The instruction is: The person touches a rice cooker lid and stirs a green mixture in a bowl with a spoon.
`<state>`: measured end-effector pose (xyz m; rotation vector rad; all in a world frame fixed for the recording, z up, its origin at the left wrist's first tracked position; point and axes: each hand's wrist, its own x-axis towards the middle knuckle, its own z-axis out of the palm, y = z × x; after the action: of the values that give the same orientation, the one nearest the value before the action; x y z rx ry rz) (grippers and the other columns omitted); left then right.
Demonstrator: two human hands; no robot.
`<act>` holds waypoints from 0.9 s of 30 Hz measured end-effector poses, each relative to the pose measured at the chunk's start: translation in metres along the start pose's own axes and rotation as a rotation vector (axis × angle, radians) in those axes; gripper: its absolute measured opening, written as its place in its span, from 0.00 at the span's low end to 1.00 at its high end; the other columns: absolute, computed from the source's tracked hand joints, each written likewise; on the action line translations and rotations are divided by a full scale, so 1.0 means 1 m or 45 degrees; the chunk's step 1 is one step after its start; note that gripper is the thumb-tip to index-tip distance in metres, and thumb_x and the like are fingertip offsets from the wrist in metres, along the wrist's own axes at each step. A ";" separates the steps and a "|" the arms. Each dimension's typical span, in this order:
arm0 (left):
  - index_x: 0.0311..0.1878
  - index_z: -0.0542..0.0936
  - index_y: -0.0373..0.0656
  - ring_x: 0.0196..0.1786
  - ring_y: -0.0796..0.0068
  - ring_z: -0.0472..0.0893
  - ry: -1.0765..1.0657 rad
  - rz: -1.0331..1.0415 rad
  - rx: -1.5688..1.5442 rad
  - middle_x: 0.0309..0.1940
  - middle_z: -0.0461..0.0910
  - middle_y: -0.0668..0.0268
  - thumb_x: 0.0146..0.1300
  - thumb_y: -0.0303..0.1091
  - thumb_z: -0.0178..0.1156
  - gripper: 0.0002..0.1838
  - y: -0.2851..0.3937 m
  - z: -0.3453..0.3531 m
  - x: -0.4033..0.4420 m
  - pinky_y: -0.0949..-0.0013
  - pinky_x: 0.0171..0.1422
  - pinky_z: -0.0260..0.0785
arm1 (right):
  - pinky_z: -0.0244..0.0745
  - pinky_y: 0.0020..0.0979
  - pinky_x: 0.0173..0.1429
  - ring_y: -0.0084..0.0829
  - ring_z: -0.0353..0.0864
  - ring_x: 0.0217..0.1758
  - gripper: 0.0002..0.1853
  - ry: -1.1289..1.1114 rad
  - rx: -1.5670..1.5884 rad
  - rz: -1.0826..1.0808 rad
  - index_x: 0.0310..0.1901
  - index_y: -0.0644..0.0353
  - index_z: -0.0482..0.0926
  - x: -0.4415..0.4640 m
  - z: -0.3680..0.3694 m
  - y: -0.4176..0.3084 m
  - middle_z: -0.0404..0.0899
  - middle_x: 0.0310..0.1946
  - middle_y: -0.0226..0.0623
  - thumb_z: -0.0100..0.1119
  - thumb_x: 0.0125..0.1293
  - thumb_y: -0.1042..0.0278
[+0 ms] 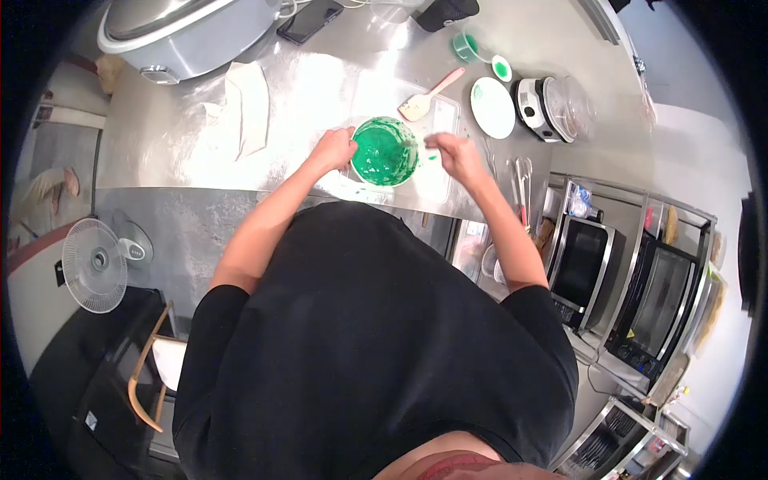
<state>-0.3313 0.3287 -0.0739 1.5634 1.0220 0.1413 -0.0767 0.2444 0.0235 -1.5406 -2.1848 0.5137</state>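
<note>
A bowl (386,151) of bright green, wet-looking mixture stands near the front edge of the metal table, with green smears up its inner wall. My left hand (333,150) is closed on the bowl's left rim. Just right of the bowl, my right hand (459,158) is closed, fingers pinched together. A small greyish blur shows at its fingertips, too smeared to name. Behind the bowl lies a spatula (419,106) with a pale blade and pinkish handle. Under the bowl is a pale, translucent sheet or board (436,180) with green spots.
Right of the spatula are a white plate (492,108), a small green-stained dish (502,68) and a clear tub (464,46). A round appliance (546,108) and tongs (524,188) stand farther right. At left are a cloth (248,108) and a large cooker (188,40).
</note>
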 end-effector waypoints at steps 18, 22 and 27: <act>0.65 0.67 0.32 0.23 0.70 0.84 -0.010 -0.020 -0.174 0.27 0.83 0.51 0.64 0.28 0.46 0.25 -0.004 0.001 -0.007 0.68 0.30 0.81 | 0.82 0.33 0.43 0.40 0.86 0.36 0.11 0.047 0.048 0.173 0.37 0.65 0.81 0.001 0.007 -0.013 0.84 0.32 0.43 0.52 0.55 0.87; 0.66 0.67 0.32 0.23 0.71 0.84 -0.044 -0.045 -0.093 0.26 0.83 0.52 0.64 0.27 0.46 0.25 -0.007 0.002 0.001 0.69 0.30 0.81 | 0.81 0.32 0.43 0.37 0.87 0.38 0.11 0.104 0.066 0.026 0.38 0.64 0.81 0.033 0.009 -0.020 0.84 0.34 0.43 0.51 0.57 0.86; 0.61 0.68 0.28 0.21 0.70 0.83 -0.017 0.007 -0.247 0.24 0.83 0.54 0.65 0.29 0.43 0.23 -0.012 0.005 -0.003 0.67 0.25 0.78 | 0.81 0.28 0.42 0.31 0.88 0.39 0.09 0.104 -0.061 0.185 0.38 0.65 0.82 -0.005 0.003 -0.007 0.85 0.32 0.43 0.53 0.60 0.84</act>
<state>-0.3361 0.3219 -0.0841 1.3897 0.9644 0.2273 -0.0824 0.2375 0.0245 -1.7243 -2.0482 0.4371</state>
